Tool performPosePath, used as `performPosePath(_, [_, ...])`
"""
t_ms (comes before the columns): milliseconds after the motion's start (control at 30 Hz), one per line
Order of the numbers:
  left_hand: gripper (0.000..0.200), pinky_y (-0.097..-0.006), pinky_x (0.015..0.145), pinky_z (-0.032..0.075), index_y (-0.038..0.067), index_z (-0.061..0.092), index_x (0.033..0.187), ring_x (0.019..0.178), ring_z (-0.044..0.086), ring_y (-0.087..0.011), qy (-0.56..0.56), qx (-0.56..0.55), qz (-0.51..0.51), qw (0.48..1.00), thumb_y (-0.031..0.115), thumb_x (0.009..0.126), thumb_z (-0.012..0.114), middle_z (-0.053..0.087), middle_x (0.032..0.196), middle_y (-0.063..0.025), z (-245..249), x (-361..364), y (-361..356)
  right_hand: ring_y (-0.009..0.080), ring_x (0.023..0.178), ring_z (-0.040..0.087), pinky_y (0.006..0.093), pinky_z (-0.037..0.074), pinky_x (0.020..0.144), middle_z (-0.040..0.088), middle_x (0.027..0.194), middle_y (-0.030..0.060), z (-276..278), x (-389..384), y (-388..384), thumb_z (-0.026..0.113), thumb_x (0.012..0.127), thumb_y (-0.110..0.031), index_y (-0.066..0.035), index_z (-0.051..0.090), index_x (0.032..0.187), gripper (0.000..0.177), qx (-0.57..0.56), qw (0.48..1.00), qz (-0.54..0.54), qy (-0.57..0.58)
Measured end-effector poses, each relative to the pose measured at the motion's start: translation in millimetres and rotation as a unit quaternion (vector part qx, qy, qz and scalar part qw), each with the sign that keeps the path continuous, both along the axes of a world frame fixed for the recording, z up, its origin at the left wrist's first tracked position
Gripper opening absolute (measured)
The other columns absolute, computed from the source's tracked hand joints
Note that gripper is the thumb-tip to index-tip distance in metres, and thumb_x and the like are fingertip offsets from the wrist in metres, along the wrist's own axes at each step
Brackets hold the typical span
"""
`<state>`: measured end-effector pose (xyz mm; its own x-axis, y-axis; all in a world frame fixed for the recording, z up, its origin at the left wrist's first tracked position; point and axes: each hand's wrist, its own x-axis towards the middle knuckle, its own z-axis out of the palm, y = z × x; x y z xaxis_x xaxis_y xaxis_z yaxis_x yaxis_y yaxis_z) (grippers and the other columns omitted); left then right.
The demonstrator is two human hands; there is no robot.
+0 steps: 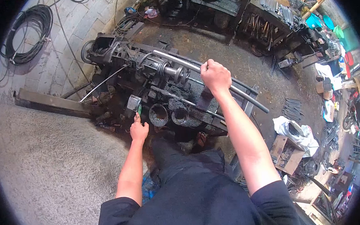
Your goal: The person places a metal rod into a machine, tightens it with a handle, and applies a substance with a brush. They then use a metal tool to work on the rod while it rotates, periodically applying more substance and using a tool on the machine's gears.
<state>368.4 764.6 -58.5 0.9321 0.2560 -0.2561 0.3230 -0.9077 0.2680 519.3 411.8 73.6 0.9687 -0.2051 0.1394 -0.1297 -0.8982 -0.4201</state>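
A lathe-like machine [145,65] with a round spindle part [172,73] stands in front of me. Along its top runs a long grey metal bar [248,98], and my right hand [215,74] is closed in a fist around it. My left hand [139,129] reaches down with its index finger stretched out and its thumb apart. That fingertip touches or nearly touches a green part [139,109] at the edge of a small metal box [133,102]. Two round containers, one a metal pot [159,115], the other beside it [180,116], sit below the machine among dark metal shavings.
A coiled black cable [29,35] hangs on the left wall. A long metal beam [53,103] lies at the left. Several rods [292,108] lie on the floor at right, near a white sack [297,135] and a wooden box [287,155]. A cluttered workbench [270,14] stands behind.
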Motion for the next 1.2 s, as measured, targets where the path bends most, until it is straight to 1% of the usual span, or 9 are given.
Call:
performPosePath(67, [0.071,-0.0446,0.085,0.053,0.001,0.045,0.142,0.089,0.069,-0.0350,-0.032,0.004,0.009,0.999,0.025,0.077,0.064,0.068,0.108,-0.0210,0.8,-0.1,-2.2,0.0348,0.084,0.069,0.0457,0.055,0.078,0.070,0.089,0.0171,-1.1,-0.5,0.2,0.048,0.091,-0.033,-0.004,0.067,0.089,0.034,-0.004,1.000,-0.002,0.002])
performPosePath(267, [0.069,-0.0442,0.084,0.053,0.002,0.046,0.141,0.088,0.069,-0.0348,-0.025,0.014,0.011,1.000,0.026,0.079,0.063,0.072,0.094,-0.0184,1.1,2.3,-1.6,0.0348,0.083,0.070,0.0458,0.055,0.077,0.071,0.088,0.0168,-3.9,-0.8,-0.1,0.047,0.091,-0.032,-0.004,0.067,0.089,0.034,-0.013,1.000,-0.001,-0.005])
performPosePath(367, [0.063,-0.0472,0.084,0.053,0.001,0.050,0.137,0.089,0.068,-0.0375,0.001,0.002,0.024,1.000,0.025,0.080,0.063,0.068,0.109,-0.0209,6.9,3.0,-3.4,0.0350,0.082,0.069,0.0460,0.055,0.076,0.070,0.088,0.0170,-3.6,0.8,0.5,0.048,0.091,-0.032,-0.004,0.067,0.088,0.033,-0.018,1.000,0.002,-0.009])
performPosePath(500, [0.056,-0.0484,0.083,0.053,0.002,0.055,0.133,0.088,0.067,-0.0398,-0.015,0.024,0.027,0.999,0.024,0.082,0.062,0.068,0.107,-0.0221,-10.0,-1.9,4.2,0.0356,0.082,0.069,0.0468,0.055,0.075,0.070,0.087,0.0164,-5.1,0.5,2.0,0.048,0.091,-0.032,-0.005,0.066,0.087,0.033,-0.017,1.000,0.000,-0.026])
performPosePath(600, [0.051,-0.0489,0.078,0.053,0.006,0.061,0.128,0.083,0.068,-0.0387,-0.060,0.034,0.039,0.997,0.027,0.082,0.062,0.070,0.083,-0.0227,-7.3,-0.7,4.9,0.0360,0.082,0.069,0.0472,0.055,0.074,0.070,0.087,0.0153,-4.1,0.0,2.6,0.048,0.091,-0.032,-0.005,0.066,0.087,0.032,-0.021,0.999,0.001,-0.026])
performPosePath(900, [0.055,-0.0487,0.078,0.055,0.005,0.047,0.140,0.085,0.068,-0.0394,-0.092,0.041,0.010,0.995,0.017,0.086,0.054,0.062,0.124,-0.0181,-44.3,-34.8,21.1,0.0370,0.081,0.068,0.0483,0.053,0.074,0.070,0.089,0.0155,-5.1,1.1,5.6,0.048,0.091,-0.032,-0.006,0.064,0.086,0.031,-0.040,0.999,0.005,-0.025])
performPosePath(1000, [0.066,-0.0466,0.086,0.054,0.007,0.035,0.149,0.098,0.067,-0.0372,0.085,0.066,0.025,0.994,0.016,0.086,0.053,0.046,0.145,-0.0187,-63.6,-35.1,37.4,0.0371,0.082,0.068,0.0485,0.053,0.074,0.069,0.088,0.0158,-4.5,4.3,10.0,0.050,0.091,-0.031,-0.006,0.064,0.085,0.029,-0.050,0.998,0.008,-0.030])
performPosePath(1133, [0.071,-0.0427,0.100,0.048,0.009,0.026,0.153,0.120,0.058,-0.0341,0.243,0.052,-0.036,0.968,0.023,0.089,0.054,0.040,0.150,-0.0198,-79.4,-5.2,52.3,0.0375,0.082,0.067,0.0495,0.051,0.071,0.069,0.087,0.0167,0.4,3.5,12.9,0.050,0.091,-0.031,-0.006,0.062,0.085,0.028,-0.060,0.998,0.003,-0.020])
performPosePath(1200, [0.066,-0.0436,0.098,0.049,0.007,0.041,0.142,0.117,0.060,-0.0345,0.261,0.013,-0.004,0.965,0.030,0.084,0.061,0.050,0.140,-0.0196,-77.2,18.3,54.6,0.0369,0.081,0.067,0.0492,0.051,0.072,0.069,0.087,0.0157,0.6,4.5,12.7,0.053,0.091,-0.029,-0.007,0.063,0.087,0.025,-0.049,0.998,0.005,-0.029])
